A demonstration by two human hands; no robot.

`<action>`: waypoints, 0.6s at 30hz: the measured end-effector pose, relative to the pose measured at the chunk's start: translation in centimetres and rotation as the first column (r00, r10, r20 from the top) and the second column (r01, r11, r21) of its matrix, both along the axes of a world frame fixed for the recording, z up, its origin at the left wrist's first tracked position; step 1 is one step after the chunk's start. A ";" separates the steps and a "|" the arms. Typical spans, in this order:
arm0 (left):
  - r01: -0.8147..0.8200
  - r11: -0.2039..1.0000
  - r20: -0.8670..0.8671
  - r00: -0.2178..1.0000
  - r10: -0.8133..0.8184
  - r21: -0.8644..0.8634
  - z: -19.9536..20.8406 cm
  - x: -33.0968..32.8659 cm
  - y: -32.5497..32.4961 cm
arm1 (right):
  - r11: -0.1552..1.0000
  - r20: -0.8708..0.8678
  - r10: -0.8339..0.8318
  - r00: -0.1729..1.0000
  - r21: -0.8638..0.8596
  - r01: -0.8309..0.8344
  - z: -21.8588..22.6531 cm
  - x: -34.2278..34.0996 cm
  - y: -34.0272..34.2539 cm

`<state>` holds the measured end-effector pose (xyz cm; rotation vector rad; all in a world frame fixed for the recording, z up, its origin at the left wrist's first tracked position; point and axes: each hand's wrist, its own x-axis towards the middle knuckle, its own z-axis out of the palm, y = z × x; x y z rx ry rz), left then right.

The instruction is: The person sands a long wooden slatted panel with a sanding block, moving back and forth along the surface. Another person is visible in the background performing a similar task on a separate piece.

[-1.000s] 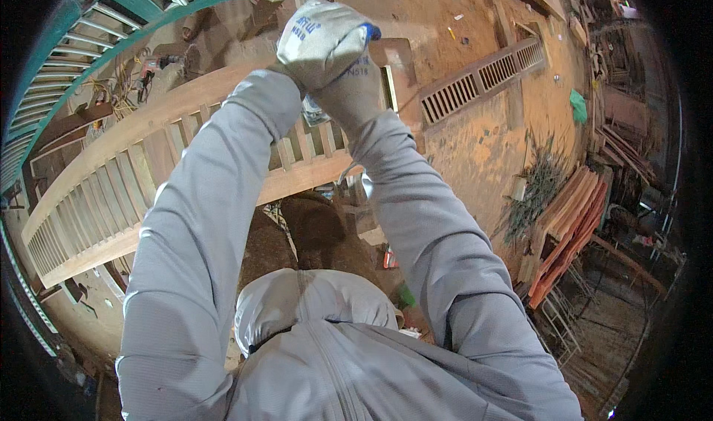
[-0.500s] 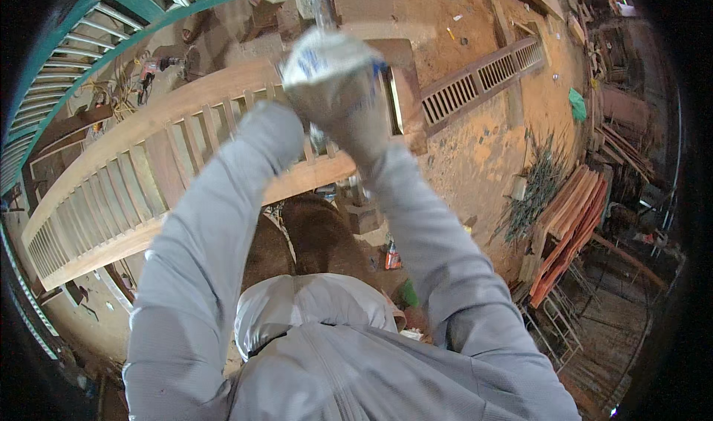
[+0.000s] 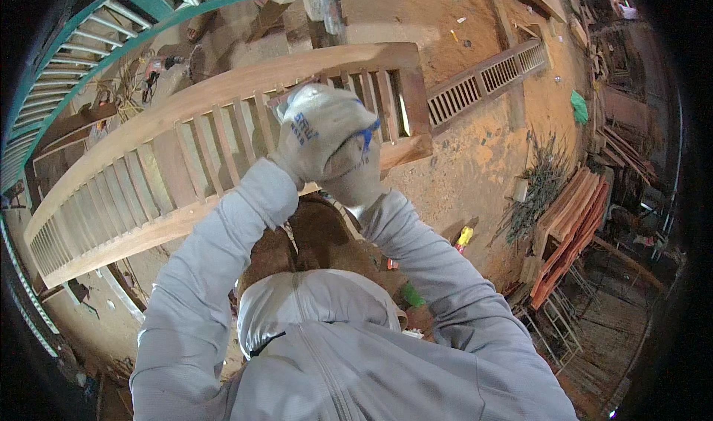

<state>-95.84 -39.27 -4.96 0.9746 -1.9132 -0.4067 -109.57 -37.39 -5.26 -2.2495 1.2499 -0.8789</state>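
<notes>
My left hand (image 3: 308, 135) and my right hand (image 3: 358, 170), both in pale work gloves with blue marks, are pressed together with fingers closed. They hang over the near side of a long wooden panel (image 3: 165, 167) with upright slats and a curved far edge. Whatever they grip is mostly covered by the gloves. A small greyish edge shows at the far left of the left glove, too little to name.
A slatted wooden frame (image 3: 479, 85) lies beyond the panel's right end. At the right are stacked reddish boards (image 3: 568, 235) and cut branches (image 3: 542, 190). A teal railing (image 3: 93, 38) curves along the upper left. A yellow-and-red hand tool (image 3: 463, 238) lies beside my right forearm.
Both hands have come down and nearer to my body, still together. More of the panel's slats at its right part now shows, and the yellow-and-red tool has come into sight.
</notes>
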 end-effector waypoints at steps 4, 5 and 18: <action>-0.033 0.999 0.031 0.999 0.035 -0.039 -0.4 2.2 -3.4 | 0.943 -0.008 0.115 0.993 0.315 -0.107 0.8 2.0 -2.9; -0.093 0.990 0.063 0.993 0.100 -0.106 -0.7 3.4 -5.1 | 0.905 -0.011 0.186 0.983 0.392 -0.166 1.2 3.1 -4.6; -0.215 0.933 0.201 0.966 0.160 0.288 3.6 -9.2 5.3 | 0.810 -0.356 0.550 0.755 0.449 -0.378 4.8 -12.4 -1.2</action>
